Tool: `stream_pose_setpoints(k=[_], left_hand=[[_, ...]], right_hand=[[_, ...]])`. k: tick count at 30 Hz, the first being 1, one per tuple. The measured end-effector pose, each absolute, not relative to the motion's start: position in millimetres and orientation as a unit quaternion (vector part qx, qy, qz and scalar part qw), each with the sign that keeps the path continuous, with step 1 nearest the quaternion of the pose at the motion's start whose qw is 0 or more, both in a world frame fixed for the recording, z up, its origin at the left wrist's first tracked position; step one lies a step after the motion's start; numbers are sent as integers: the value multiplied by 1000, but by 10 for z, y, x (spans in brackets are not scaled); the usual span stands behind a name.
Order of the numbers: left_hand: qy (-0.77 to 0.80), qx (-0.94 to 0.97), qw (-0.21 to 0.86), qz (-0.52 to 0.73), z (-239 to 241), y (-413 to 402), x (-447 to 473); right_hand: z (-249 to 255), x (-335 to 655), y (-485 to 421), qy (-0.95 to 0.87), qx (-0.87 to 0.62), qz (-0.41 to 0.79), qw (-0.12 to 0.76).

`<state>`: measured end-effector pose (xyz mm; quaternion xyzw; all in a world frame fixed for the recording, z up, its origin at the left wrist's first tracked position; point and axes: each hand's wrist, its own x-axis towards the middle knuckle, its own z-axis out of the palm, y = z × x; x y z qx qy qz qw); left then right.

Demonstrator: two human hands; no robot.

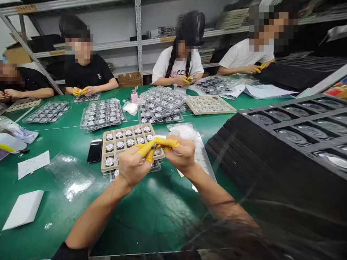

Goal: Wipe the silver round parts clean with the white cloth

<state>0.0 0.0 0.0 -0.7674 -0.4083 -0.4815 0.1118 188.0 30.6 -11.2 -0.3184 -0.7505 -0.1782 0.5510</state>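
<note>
My left hand [137,159] and my right hand [180,150] meet over a beige compartment tray [104,155], with yellow covers on several fingers. Between the left fingertips is a small dark, shiny part [154,146], mostly hidden by the fingers. The right fingers are closed against the same part, and a soft white piece [159,138] shows at their tips. A thin pale stick [199,137] pokes out beyond the right hand. Round silver patterned pieces [109,161] sit in the tray's compartments. Under the tray, clear plastic trays [155,166] stick out.
Left of the tray lie a phone [94,150], clear plastic film [70,173], a paper note [33,164] and a white block [24,209]. Clear trays [103,113] are stacked ahead. A tall black tray stack [244,144] stands right. Several co-workers sit opposite.
</note>
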Motion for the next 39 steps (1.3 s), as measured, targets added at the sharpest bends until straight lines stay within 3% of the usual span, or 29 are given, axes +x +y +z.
stream_pose_setpoints(k=[2, 5, 9, 12, 17, 26, 35, 39], left_hand=[[-429, -762, 47, -483, -27, 39, 64], [-450, -711, -125, -526, -30, 107, 127], [-419, -546, -410, -599, 37, 199, 130], [-364, -486, -502, -616, 76, 223, 133], [-355, -576, -427, -600, 51, 162, 156], [-411, -765, -25, -495, 88, 32, 14], [-394, -723, 5, -568, -78, 53, 137], [-406, -680, -78, -605, -105, 75, 176]], right_hand=[[-77, 1928, 275, -747, -362, -258, 495], [0, 2054, 280, -710, -422, -279, 490], [118, 2235, 347, -624, -447, -85, 636], [157, 2209, 325, -633, -391, 66, 665], [83, 1935, 195, -715, -323, 82, 614], [-246, 1836, 254, -739, -251, -127, 612], [-243, 1894, 317, -726, -318, -167, 586], [-141, 1921, 317, -728, -350, -84, 583]])
